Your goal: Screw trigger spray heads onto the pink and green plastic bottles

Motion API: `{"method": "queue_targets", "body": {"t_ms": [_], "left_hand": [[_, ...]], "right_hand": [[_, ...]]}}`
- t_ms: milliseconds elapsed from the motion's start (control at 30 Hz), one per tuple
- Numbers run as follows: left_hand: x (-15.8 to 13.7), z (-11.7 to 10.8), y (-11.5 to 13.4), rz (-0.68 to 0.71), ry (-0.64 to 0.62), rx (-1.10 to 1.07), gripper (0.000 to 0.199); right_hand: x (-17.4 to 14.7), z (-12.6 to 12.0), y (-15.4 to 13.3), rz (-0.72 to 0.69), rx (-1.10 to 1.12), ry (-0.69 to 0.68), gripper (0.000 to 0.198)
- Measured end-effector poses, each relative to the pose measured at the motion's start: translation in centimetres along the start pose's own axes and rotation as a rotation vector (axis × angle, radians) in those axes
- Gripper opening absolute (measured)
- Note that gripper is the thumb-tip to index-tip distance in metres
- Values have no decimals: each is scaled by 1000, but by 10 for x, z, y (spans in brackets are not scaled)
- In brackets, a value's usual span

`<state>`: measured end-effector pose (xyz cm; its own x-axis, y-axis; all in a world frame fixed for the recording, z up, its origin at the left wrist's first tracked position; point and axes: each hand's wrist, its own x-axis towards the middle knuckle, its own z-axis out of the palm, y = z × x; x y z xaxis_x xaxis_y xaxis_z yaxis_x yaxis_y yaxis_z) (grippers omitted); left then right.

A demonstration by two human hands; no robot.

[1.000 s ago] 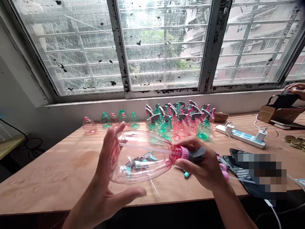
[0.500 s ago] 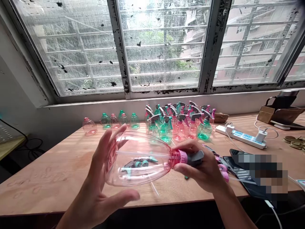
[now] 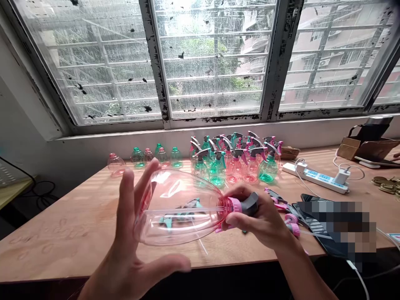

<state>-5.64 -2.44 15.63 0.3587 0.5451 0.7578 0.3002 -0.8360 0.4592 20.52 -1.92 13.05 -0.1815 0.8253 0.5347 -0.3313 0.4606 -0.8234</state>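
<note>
A clear pink spray bottle (image 3: 181, 191) lies on its side in the air above the table, a thin tube running inside it. Its pink collar and dark grey spray head are at the right end. My right hand (image 3: 259, 216) is closed around the collar and neck. My left hand (image 3: 137, 233) is spread about the base at the left end, thumb apart below; whether its palm touches the base I cannot tell. Teal and grey spray heads (image 3: 179, 216) on the table show through the bottle. Pink spray heads (image 3: 292, 223) lie right of my right hand.
Several spray bottles with heads (image 3: 234, 162) stand grouped along the wall. Headless pink and green bottles (image 3: 116, 166) stand further left. A white power strip (image 3: 315, 178), a dark phone (image 3: 315, 227), metal pieces (image 3: 387, 185) and a brown box (image 3: 354, 146) occupy the right side.
The bottle has turned about its length, so the grey spray head points differently. My left hand's fingers have spread and its thumb has moved lower. My right hand keeps its hold.
</note>
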Motion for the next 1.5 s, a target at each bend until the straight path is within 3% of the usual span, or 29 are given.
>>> {"method": "queue_targets", "body": {"t_ms": [67, 133, 233, 333, 400, 500, 600, 667, 733, 800, 867, 933, 1000, 1067, 1167, 1233, 1300, 1400, 1500], "left_hand": [[2, -1, -3, 10, 6, -25, 109], [4, -3, -6, 34, 26, -14, 93], [5, -7, -10, 204, 30, 109, 88], [4, -12, -13, 374, 127, 332, 91], [3, -14, -14, 351, 147, 340, 90], [2, -14, -14, 246, 73, 175, 81], [3, -12, -13, 223, 91, 53, 56], [5, -12, -14, 246, 88, 23, 56], [7, -16, -17, 284, 78, 104, 62], [8, -23, -20, 299, 85, 252, 65], [8, -29, -25, 268, 63, 370, 60], [8, -33, -29, 207, 15, 413, 57], [9, -32, -32, 150, 15, 392, 52], [10, -28, -33, 130, 63, 341, 42], [12, -22, -35, 194, 118, 268, 47], [12, -21, -37, 240, 134, 211, 52], [10, -22, -40, 206, 118, 111, 56], [6, -21, -48, 8, 26, -71, 73], [6, -16, -52, -169, 1, -201, 89]], "right_hand": [[0, 2, 2, 11, 37, 6, 29], [1, 1, 5, 61, 118, -19, 32], [5, -3, 13, 201, 275, -84, 37], [11, -4, 20, 304, 367, -132, 38], [13, -3, 22, 315, 374, -106, 40], [13, -2, 23, 312, 318, -21, 42], [14, -5, 26, 365, 309, -46, 43], [16, -9, 29, 432, 347, -88, 52], [18, -13, 32, 490, 373, -103, 61], [18, -14, 31, 481, 357, -78, 58], [17, -11, 28, 364, 259, -5, 47], [13, -5, 25, 157, 51, 93, 40], [8, 2, 22, -58, -206, 168, 39], [4, 7, 20, -172, -355, 204, 37], [3, 8, 19, -53, -201, 133, 28], [6, 6, 20, 61, -49, 68, 33], [8, 4, 21, 21, -63, 65, 34], [9, 2, 22, -402, -452, 92, 29], [10, 1, 24, -816, -882, -19, 39]]}}
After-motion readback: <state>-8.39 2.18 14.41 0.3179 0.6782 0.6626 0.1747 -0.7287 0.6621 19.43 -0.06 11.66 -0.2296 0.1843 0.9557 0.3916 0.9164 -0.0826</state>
